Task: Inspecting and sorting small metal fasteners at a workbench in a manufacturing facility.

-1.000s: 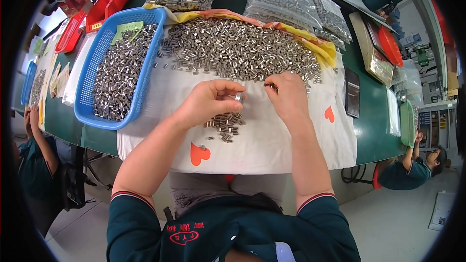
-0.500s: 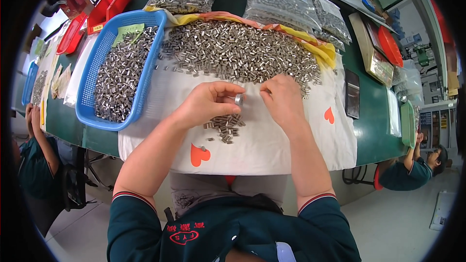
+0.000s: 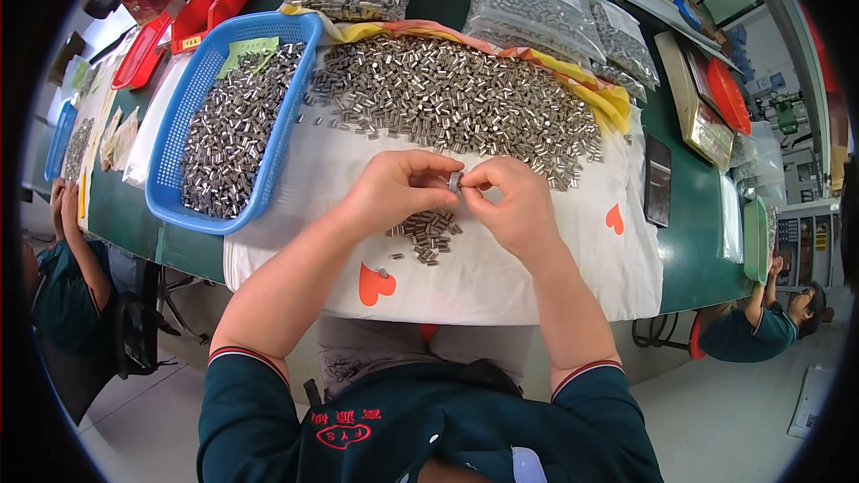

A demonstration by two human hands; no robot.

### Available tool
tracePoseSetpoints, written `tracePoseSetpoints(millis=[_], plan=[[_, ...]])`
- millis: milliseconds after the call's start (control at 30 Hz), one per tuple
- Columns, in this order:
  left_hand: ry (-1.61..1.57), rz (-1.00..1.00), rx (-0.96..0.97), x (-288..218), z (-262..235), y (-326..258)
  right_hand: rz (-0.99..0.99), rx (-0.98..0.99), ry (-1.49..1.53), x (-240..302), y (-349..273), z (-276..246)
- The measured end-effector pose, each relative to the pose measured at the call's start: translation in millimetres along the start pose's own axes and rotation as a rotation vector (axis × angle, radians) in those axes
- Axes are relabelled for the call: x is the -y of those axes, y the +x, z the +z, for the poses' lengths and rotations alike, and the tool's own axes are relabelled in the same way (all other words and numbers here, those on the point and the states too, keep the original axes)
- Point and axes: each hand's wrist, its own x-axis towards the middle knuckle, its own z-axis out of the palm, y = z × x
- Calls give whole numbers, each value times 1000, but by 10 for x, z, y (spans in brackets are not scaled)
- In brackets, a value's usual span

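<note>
- A round metal piece [image 3: 455, 182] is held at the fingertips of the left hand [image 3: 394, 190], its thumb and forefinger closed on it.
- The thumb and forefinger of the right hand [image 3: 517, 206] are brought close together just beside that piece; whether anything is pinched between them cannot be told.
- Just below the left fingertips, a small pile [image 3: 429, 237] of metal cylinders is gathered on the white cloth [image 3: 492, 282], set apart from the rest; this may be judged a portion already dealt with.
- Beyond the fingers, a far larger heap [image 3: 474, 103] of cylinders is spread, so most of the loose pieces appear to be left.
- Left of the fingers, a blue basket [image 3: 161, 170] is filled with more cylinders; whether these have been handled cannot be told.
- Below and left of the fingers, a lone cylinder [image 3: 383, 273] is left on a red heart print [image 3: 376, 288].
</note>
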Motion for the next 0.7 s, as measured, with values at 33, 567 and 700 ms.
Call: tracePoseSetpoints(millis=[33, 567, 700], plan=[[58, -21, -36, -6, 14, -1, -73, -46, -111, 1, -6, 30], [42, -7, 122, -16, 31, -54, 232, 184, 156, -15, 53, -242], [271, 33, 194, -79, 53, -69, 192, -43, -44, -302, 98, -216]])
